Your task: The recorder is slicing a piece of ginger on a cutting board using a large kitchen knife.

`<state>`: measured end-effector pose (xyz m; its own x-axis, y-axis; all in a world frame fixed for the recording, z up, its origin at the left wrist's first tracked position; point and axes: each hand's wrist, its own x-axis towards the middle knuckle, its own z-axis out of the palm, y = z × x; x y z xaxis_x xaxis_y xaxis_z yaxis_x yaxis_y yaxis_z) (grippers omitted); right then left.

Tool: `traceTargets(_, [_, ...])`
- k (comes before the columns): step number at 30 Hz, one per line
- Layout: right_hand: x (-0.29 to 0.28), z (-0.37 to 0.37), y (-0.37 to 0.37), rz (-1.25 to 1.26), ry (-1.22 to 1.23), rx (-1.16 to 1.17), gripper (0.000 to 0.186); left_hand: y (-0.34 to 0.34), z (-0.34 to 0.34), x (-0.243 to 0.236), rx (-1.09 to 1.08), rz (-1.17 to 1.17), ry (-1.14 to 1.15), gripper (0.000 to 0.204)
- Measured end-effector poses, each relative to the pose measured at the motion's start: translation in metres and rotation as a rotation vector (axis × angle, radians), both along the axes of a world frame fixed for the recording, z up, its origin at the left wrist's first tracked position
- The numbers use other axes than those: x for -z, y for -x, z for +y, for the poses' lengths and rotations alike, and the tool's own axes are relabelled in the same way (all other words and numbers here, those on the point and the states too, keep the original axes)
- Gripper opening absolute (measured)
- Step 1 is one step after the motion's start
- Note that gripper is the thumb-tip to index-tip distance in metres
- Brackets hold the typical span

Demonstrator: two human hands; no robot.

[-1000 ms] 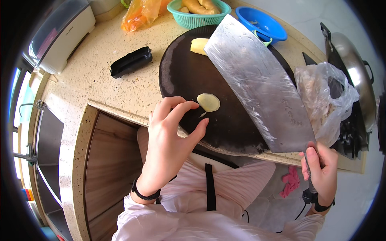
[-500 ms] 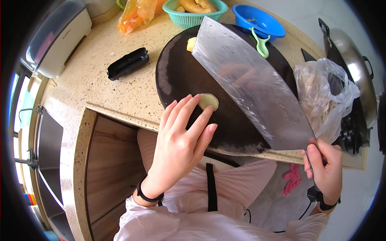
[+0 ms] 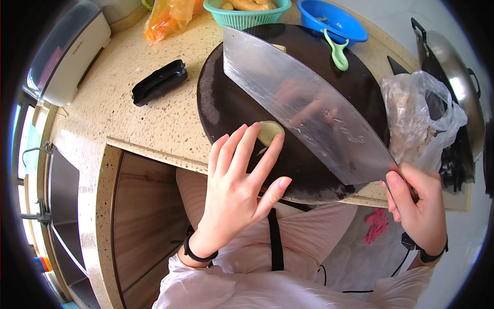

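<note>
My right hand (image 3: 418,203) grips a large cleaver (image 3: 309,103) at its handle end. The broad blade slants up and left over a dark round chopping board (image 3: 213,98), with its lower edge facing my left hand. My left hand (image 3: 231,190) has its fingers spread, and the index and middle fingertips touch a pale yellow-green oval slice (image 3: 271,133) on the board. Blade and slice are apart. Behind the blade, only a bit of another pale piece (image 3: 279,47) shows. A light green peeler (image 3: 337,52) lies at the board's far right.
Behind the board stand a teal basket (image 3: 247,18) of pale knobbly produce and a blue basin (image 3: 329,19). A black tray (image 3: 159,83) lies on the speckled counter (image 3: 123,110) at left. At right sit a clear plastic bag (image 3: 419,121) and a metal pan lid (image 3: 453,77).
The cleaver has shifted left, and its blade now covers most of the pale piece behind it. My left thumb has spread further from the fingers, which stay at the slice.
</note>
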<state>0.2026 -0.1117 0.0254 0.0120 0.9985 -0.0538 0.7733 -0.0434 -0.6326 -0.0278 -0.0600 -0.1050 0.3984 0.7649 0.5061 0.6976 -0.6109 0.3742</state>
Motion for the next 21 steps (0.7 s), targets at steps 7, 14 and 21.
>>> traceTargets(7, [0.0018,0.0017,0.0013,-0.058,-0.019,-0.016,0.02,-0.0061,-0.0003,0.0006,-0.053,0.02,-0.018,0.045])
traceTargets(14, [-0.0015,0.0038,0.0035,-0.036,0.018,0.007,0.023,-0.0065,-0.0002,0.001,-0.054,0.008,-0.014,0.044])
traceTargets(21, [0.0017,-0.0003,0.0028,-0.08,-0.036,-0.02,0.023,-0.0063,0.0009,0.0021,-0.053,0.005,-0.027,0.044])
